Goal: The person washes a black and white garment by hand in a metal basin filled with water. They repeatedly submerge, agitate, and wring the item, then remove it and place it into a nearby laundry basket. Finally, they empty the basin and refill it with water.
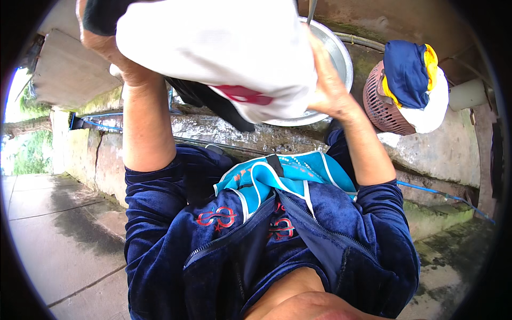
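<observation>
A white and black garment [224, 44] with a red printed patch is held up before me, filling the top of the view. My left hand [108, 54] grips it at the black part on the left; its fingers are partly hidden behind the cloth. At the right edge my right hand [330, 80] holds the white cloth, fingers along its side. A black part of the garment hangs down beneath the white. Behind and below the cloth stands a round metal basin [342, 52], much of it covered by the garment.
To the right, a pinkish-brown plastic basket [376, 104] holds a navy and yellow cloth [406, 74] and a white cloth [434, 108]. A blue hose [444, 195] runs along the wet concrete ledge [436, 148]. A turquoise apron [288, 172] lies over my lap. Paving slabs [44, 244] extend left.
</observation>
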Demonstrator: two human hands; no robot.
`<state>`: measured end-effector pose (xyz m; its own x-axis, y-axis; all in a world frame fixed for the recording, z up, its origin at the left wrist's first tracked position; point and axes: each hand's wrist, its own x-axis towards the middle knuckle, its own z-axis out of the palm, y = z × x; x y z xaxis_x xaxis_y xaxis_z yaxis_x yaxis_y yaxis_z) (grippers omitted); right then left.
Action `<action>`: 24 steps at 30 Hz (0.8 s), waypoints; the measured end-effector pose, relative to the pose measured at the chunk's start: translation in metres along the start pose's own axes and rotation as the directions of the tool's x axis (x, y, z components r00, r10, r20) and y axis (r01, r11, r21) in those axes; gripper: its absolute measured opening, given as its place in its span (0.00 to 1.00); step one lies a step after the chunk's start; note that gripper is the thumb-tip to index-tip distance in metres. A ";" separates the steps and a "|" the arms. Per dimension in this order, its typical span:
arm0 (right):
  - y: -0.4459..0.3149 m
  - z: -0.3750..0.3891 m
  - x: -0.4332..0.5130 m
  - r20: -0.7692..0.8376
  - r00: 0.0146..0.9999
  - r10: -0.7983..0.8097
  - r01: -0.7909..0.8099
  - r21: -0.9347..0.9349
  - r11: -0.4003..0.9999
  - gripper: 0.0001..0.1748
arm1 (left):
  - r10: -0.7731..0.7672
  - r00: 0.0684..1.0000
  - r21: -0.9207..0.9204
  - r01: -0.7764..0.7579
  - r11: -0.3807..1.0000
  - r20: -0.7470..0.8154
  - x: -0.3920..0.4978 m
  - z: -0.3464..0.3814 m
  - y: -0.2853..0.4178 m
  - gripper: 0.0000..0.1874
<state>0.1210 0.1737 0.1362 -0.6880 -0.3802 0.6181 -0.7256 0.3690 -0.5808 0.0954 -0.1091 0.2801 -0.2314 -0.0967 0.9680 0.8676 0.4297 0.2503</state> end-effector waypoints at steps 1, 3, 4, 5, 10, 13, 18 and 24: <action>-0.003 0.008 -0.002 0.042 0.999 -0.030 0.032 -0.038 0.999 0.77 | -0.048 0.999 -0.025 0.049 0.999 0.024 -0.003 0.004 0.001 0.22; -0.006 0.017 -0.015 0.038 0.999 0.036 -0.036 -0.003 0.999 0.77 | -0.157 0.983 -0.091 0.166 0.982 0.101 -0.012 0.011 0.005 0.23; -0.006 0.016 -0.026 0.028 0.998 0.049 -0.049 0.001 0.999 0.77 | -0.219 0.964 -0.139 0.240 0.961 0.152 -0.017 0.014 0.009 0.24; -0.006 0.012 -0.036 0.002 0.998 0.071 -0.071 -0.003 0.998 0.77 | -0.286 0.934 -0.184 0.326 0.927 0.213 -0.022 0.017 0.012 0.24; -0.007 0.006 -0.045 -0.149 0.987 0.052 -0.036 0.106 0.994 0.76 | -0.472 0.702 -0.301 0.679 0.669 0.533 -0.045 0.039 0.031 0.28; -0.009 0.027 -0.035 0.107 0.984 0.142 -0.176 0.468 0.866 0.63 | -0.491 0.550 -0.282 0.808 0.517 0.675 -0.051 0.062 0.038 0.30; -0.004 0.049 -0.052 -0.058 0.908 0.415 -0.134 0.898 0.419 0.36 | -0.487 0.360 -0.207 0.918 0.339 0.796 -0.053 0.121 0.045 0.34; 0.014 -0.029 -0.074 -0.263 0.847 0.461 -0.056 0.819 0.571 0.34 | -0.463 0.195 -0.105 0.971 0.213 0.864 -0.066 0.188 0.036 0.39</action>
<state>0.1618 0.2316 0.0982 -0.9157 0.0713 0.3955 -0.3816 -0.4629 -0.8001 0.0597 0.0813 0.2226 -0.8276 0.5581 0.0594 0.0065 -0.0963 0.9953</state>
